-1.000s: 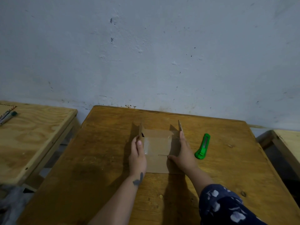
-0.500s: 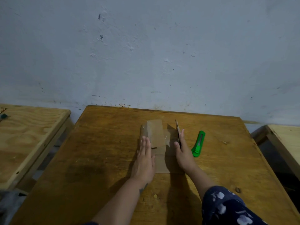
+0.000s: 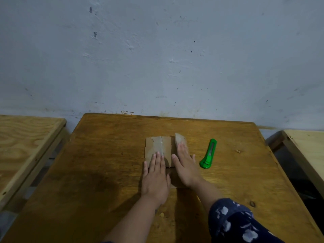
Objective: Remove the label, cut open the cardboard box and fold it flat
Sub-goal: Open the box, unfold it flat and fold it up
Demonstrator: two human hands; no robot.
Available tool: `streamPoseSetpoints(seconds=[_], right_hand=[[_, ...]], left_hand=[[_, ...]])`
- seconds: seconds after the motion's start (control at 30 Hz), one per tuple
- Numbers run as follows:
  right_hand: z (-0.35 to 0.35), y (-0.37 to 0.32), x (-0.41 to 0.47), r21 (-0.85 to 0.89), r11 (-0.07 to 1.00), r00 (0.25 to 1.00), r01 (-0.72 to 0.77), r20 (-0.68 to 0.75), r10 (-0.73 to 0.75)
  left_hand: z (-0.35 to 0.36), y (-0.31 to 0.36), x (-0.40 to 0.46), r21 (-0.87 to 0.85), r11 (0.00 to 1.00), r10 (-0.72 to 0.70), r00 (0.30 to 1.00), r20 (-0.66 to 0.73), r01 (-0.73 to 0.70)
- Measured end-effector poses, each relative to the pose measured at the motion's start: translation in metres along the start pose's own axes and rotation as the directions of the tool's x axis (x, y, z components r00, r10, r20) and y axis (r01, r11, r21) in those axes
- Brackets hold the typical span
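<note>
Wooden table (image 3: pixel 108 155), frame centre: left hand (image 3: pixel 155 179) and right hand (image 3: pixel 185 169), fingers straight, press cardboard box (image 3: pixel 157 146) flat beside green utility knife (image 3: pixel 208 154)

Both hands, left (image 3: pixel 155 179) and right (image 3: pixel 185 168), press flat on the box (image 3: pixel 157 148). It lies on the worktop (image 3: pixel 105 155). A green cutter (image 3: pixel 208 154) lies just right.

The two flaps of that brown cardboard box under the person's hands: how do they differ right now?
The left flap lies flat, its brown face and a strip of clear tape showing; the right flap is tilted, not yet down, and looks pale and shiny with tape. The left hand presses flat on the left flap, while the right hand pushes the right flap with straight fingers. Both belong to one brown cardboard box on the wooden table.
</note>
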State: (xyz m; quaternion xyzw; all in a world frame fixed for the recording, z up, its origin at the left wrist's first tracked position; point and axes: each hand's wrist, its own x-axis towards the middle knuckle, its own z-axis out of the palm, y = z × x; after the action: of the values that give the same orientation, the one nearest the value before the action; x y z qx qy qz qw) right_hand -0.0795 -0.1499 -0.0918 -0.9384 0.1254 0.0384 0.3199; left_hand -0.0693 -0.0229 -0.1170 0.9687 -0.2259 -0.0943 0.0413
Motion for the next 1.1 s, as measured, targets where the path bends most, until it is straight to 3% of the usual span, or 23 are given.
streamPoseSetpoints(seconds=[0.2,0.3,0.67,0.8,0.97,1.1], right_hand=[[0.016,0.009,0.001,-0.194,0.973,0.991,0.129,-0.002,-0.131],[0.022,0.011,0.003,-0.295,0.947,0.991,0.126,-0.002,-0.133],[0.028,0.008,0.007,-0.399,0.912,0.994,0.093,-0.015,-0.108],[0.029,0.011,0.007,-0.344,0.933,0.992,0.108,-0.03,-0.125],[0.028,0.013,0.012,0.055,0.997,0.955,0.051,-0.296,-0.033],[0.026,0.011,0.013,-0.088,0.996,0.966,0.004,-0.258,-0.027]], left_hand=[[0.003,0.001,-0.002,-0.001,1.0,0.024,0.999,-0.049,-0.024],[0.005,0.0,0.0,-0.022,0.999,0.026,0.997,-0.073,-0.028],[0.006,0.002,0.003,-0.03,0.999,0.012,0.998,-0.066,-0.014],[0.006,0.003,0.001,-0.03,0.999,0.012,0.997,-0.076,-0.015],[0.005,0.003,0.0,-0.029,0.999,0.02,0.996,-0.088,-0.023],[0.003,0.001,-0.002,-0.048,0.999,0.022,0.996,-0.085,-0.026]])
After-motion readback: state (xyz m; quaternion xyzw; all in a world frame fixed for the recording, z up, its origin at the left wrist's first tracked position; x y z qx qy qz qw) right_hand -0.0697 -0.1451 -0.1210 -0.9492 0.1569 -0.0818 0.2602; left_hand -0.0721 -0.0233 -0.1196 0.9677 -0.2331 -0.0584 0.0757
